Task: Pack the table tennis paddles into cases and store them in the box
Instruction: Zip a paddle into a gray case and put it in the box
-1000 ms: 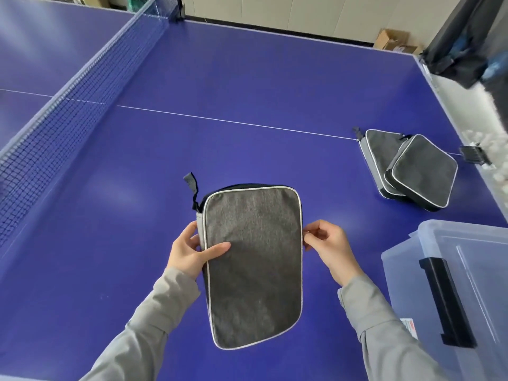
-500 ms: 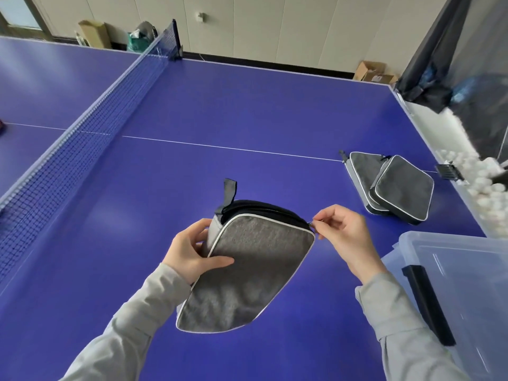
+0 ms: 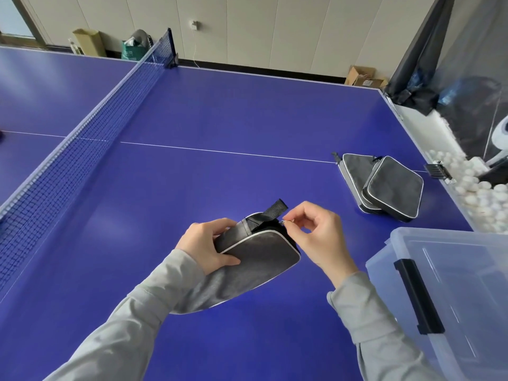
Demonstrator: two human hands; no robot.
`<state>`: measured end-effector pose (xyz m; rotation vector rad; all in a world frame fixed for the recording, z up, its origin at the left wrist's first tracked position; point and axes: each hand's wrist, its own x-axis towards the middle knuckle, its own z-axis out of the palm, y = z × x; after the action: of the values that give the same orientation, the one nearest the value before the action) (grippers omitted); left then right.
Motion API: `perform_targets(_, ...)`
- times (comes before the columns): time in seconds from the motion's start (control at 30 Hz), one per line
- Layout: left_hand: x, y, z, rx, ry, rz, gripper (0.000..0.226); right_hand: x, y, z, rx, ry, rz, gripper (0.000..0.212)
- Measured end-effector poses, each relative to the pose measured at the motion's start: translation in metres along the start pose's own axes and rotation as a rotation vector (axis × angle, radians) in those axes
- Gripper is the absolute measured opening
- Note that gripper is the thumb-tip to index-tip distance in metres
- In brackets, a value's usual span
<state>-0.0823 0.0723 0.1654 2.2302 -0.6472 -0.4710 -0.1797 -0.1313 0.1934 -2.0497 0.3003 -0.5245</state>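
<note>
Two cases (image 3: 384,185) (overlapping) lie on the table (image 3: 220,119) behind the box (image 3: 453,298).

Matt grey cloth is seen on the case (image 3: 255,259); translucent glossy plastic on the box (image 3: 450,273); smooth matt blue on the table (image 3: 220,111).

Grey case (image 3: 255,259) — white piping, black strap (image 3: 272,211) — blue table (image 3: 220,119).

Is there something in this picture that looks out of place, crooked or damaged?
Nothing looks damaged or spilled. The only untidy spot is the two gray cases near the table's right edge: one lies crooked, partly on top of the other. The left hand holds the third case.
</note>
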Motion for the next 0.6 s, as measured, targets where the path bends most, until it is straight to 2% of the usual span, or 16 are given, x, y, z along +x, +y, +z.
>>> perform_targets(0.2,0.001,0.007,0.004,0.170,-0.061,-0.006,0.053,-0.006,-0.007,0.004,-0.059,-0.008,-0.090,0.018)
perform_targets(0.37,0.004,0.014,0.013,0.307,-0.050,-0.005,0.055,-0.011,-0.010,0.009,-0.090,-0.048,-0.159,0.015)
perform_targets(0.6,0.003,0.008,0.023,0.152,-0.021,-0.049,0.052,-0.009,-0.001,0.013,-0.078,-0.052,-0.156,0.011)
